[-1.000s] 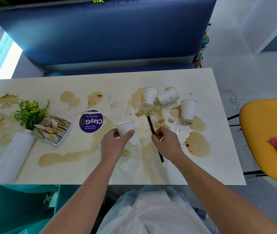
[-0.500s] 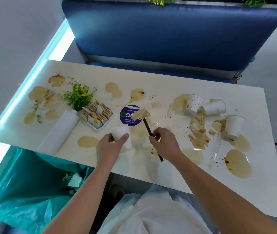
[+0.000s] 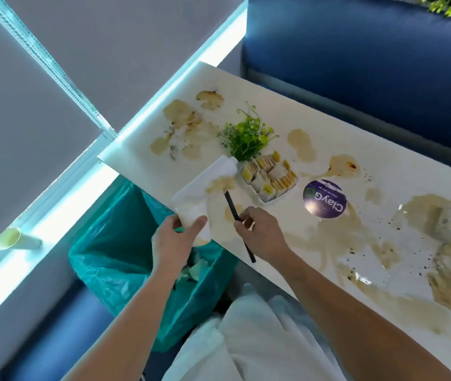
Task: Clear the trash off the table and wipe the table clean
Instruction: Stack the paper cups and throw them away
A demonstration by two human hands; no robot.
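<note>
left hand (image 3: 175, 243): grip round paper cup (image 3: 191, 217) | right hand (image 3: 263, 232): pinches black straw (image 3: 231, 205), fingers seemingly curled | both forearms extended

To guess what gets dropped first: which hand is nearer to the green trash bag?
Left. The left hand, gripping the white cup, is above the green trash bag. The right hand, holding the black straw, is over the table, farther off.

The only readable word stands on a round purple sticker (image 3: 325, 199) lying flat on the table (image 3: 400, 171): "ClayGo" in large white letters, the last letter a green ring, upside down to the camera. The small white lines beside it are too blurred to read. The packets (image 3: 267, 174) in the tray (image 3: 265, 199) show yellow marks but no legible print
</note>
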